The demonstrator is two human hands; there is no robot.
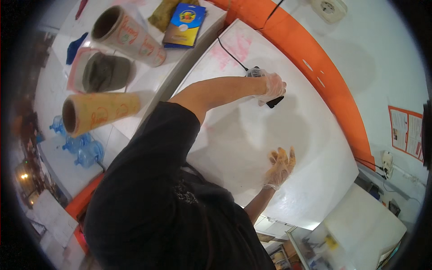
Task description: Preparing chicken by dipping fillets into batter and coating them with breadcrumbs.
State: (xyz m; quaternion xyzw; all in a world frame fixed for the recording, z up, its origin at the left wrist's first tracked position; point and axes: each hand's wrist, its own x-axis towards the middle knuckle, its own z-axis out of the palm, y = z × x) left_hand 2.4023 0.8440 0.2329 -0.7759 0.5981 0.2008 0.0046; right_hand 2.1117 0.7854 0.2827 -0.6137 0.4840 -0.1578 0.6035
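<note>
My left hand [274, 86], in a clear plastic glove, closes over a black smartphone [275, 102]. Most of the phone is hidden under the hand, and a black cable [233, 54] runs to its far end. Lower down, my right hand [280, 165] is above the white tabletop [229, 148] with its fingers apart and nothing in them. Its clear glove is smeared orange-yellow on the fingers and palm. Pink stains mark the tabletop near the cable.
On the tiled counter at left stand a white film roll [148, 50], a yellowish film roll [111, 109], a tub with a grey-green lump [106, 72] and a blue-and-yellow packet [185, 25]. Beyond are blue water jugs [89, 153]. A wall with an orange band [324, 60] borders the table.
</note>
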